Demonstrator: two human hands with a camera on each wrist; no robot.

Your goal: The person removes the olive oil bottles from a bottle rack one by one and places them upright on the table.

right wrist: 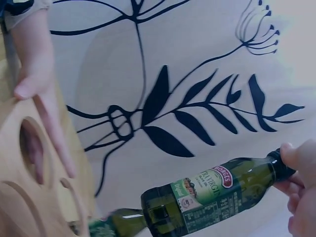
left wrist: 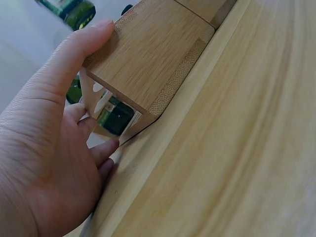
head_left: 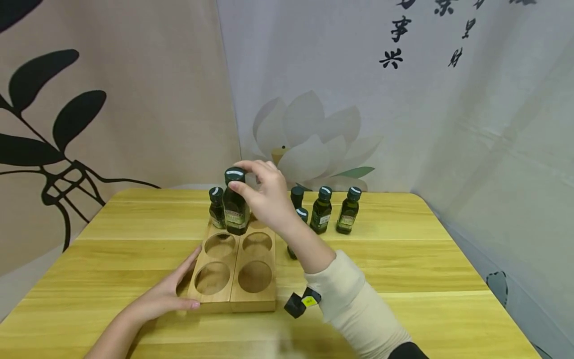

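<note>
My right hand (head_left: 267,194) pinches the black cap of a dark green olive oil bottle (right wrist: 207,190) between thumb and fingers. The bottle hangs nearly upright above the back part of a wooden rack (head_left: 234,299) with round holes. Behind it, another small bottle (head_left: 217,208) stands in the rack's far left hole. At the rack's near left corner, my left hand (head_left: 163,299) rests with its thumb on the front edge and its fingers stretched along the left side. Through the rack's hollow end, a dark green bottle bottom (left wrist: 117,117) shows in the left wrist view.
Right of the rack stand several more oil bottles, among them one (head_left: 321,210) and another (head_left: 348,211); my right forearm partly hides others. The wooden table (head_left: 426,259) meets a printed cloth backdrop (head_left: 188,99) at its far edge.
</note>
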